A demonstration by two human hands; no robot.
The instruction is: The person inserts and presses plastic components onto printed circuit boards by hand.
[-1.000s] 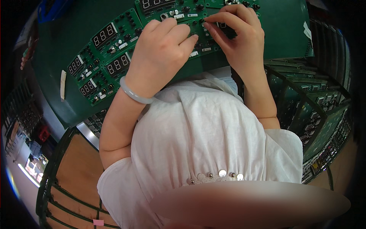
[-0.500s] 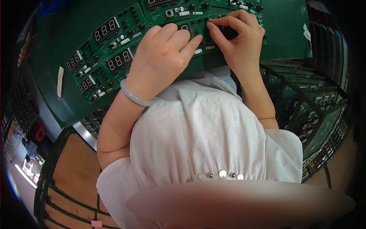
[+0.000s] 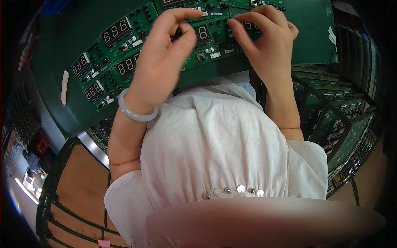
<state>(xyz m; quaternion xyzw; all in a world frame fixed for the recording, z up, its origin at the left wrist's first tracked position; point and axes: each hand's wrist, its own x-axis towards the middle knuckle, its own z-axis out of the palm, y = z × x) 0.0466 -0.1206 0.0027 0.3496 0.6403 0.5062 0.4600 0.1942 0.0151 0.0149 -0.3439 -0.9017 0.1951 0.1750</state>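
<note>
Several green circuit boards with three-digit displays lie in rows on the green tabletop. My left hand (image 3: 161,62), a pale bangle (image 3: 128,109) on its wrist, hovers over the middle circuit board (image 3: 191,62). Its thumb and stretched index finger are apart, the index tip beside a white connector at the board's far side. My right hand (image 3: 269,41) is closed in a pinch near small black round parts (image 3: 225,20) where two boards meet. Whatever its fingertips hold is too small to make out. That hand partly covers a digit display (image 3: 250,25).
More circuit boards (image 3: 115,31) lie to the left, near a pale strip (image 3: 65,87) on the tabletop (image 3: 53,53). At the right, a rack (image 3: 331,120) holds upright boards. A brown-panelled, green-framed stand (image 3: 80,177) is at the lower left.
My left hand has drawn back leftward and opened its thumb and index finger, uncovering more of the middle board. My right hand has shifted slightly right.
</note>
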